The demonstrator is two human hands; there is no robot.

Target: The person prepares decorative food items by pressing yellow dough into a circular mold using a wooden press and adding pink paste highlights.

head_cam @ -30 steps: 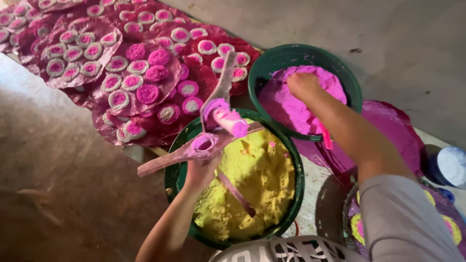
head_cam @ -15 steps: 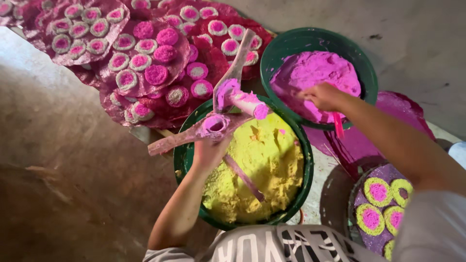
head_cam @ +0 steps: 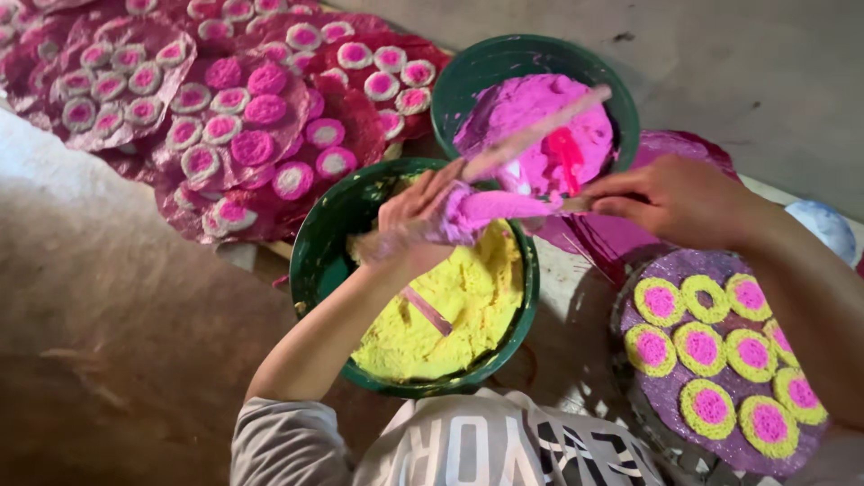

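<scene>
I see left hand (head_cam: pixel 409 220) clenched around pink-smeared press (head_cam: pixel 490 205), held over green bowl (head_cam: pixel 317 252) of yellow dough (head_cam: pixel 450 310). Press's long wooden handle (head_cam: pixel 540 130) slants up across second green bowl (head_cam: pixel 490 67) of pink dough (head_cam: pixel 531 108). Right hand (head_cam: pixel 670 198) at press's tip, fingers pinched on it. Round tray (head_cam: pixel 666 396) with yellow-and-pink rings sits below right hand. Pink-and-white rounds (head_cam: pixel 252 148) lie on foil sheets upper left.

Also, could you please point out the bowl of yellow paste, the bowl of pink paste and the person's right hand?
bowl of yellow paste (head_cam: pixel 317 261): head view, green rim on its left side.
bowl of pink paste (head_cam: pixel 477 67): head view, upper-left green rim.
right hand (head_cam: pixel 670 198): head view, back of hand.
</scene>
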